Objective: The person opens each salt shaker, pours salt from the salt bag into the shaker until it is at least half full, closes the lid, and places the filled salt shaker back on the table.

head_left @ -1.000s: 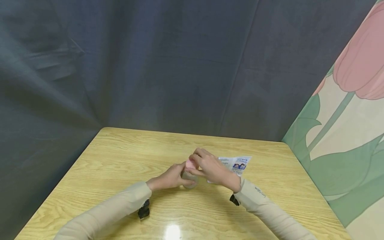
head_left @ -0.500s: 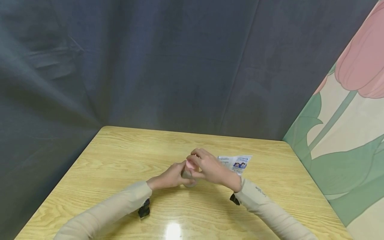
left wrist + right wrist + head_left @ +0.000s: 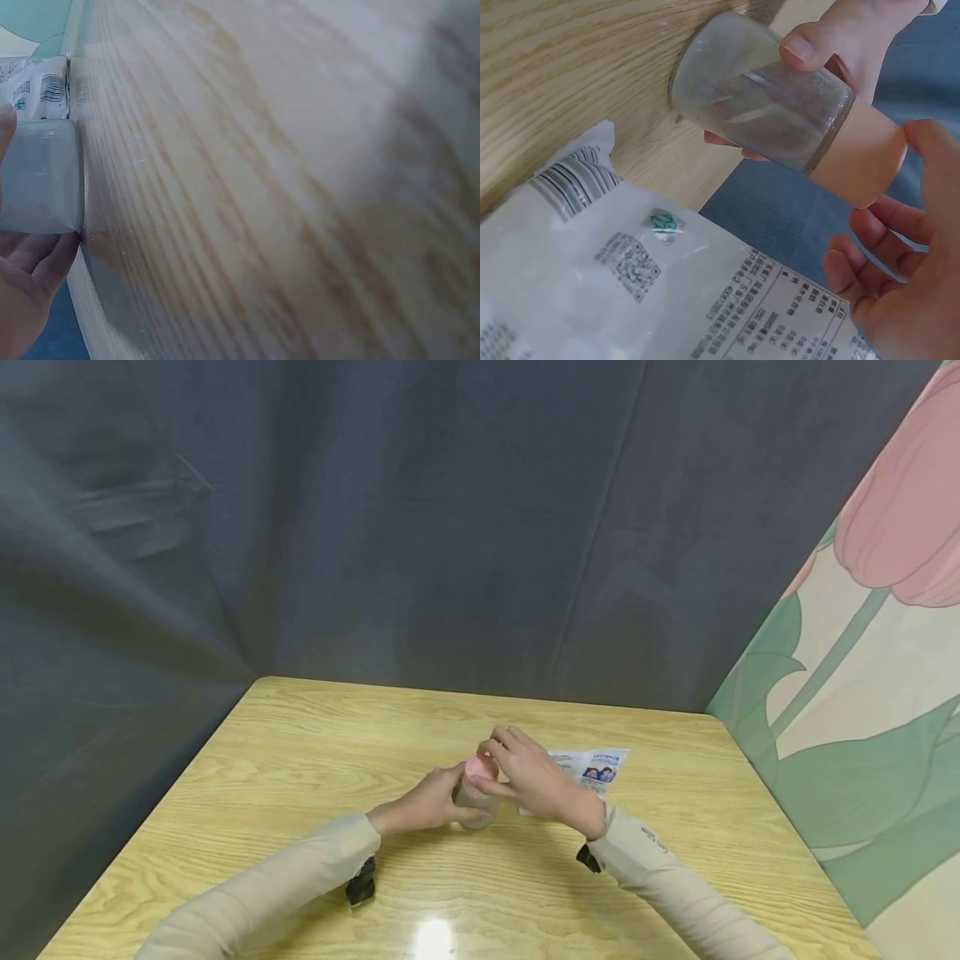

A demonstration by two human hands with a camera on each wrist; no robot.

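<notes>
Centrally on the wood-grain surface (image 3: 337,735), a clear jar (image 3: 735,97) stands upright, capped by a pink lid (image 3: 481,767). Of the two hands, the left hand (image 3: 429,802) is curled round the jar's body from the left, its thumb on the near side. From the right, the right hand (image 3: 534,779) pinches the lid between thumb and fingertips, the remaining fingers loosely bent. Just right of the jar lies a white printed packet (image 3: 596,768), partly hidden behind the right hand. A dark curtain (image 3: 450,527) hangs along the far edge; a tulip-patterned panel (image 3: 862,735) flanks the right.
</notes>
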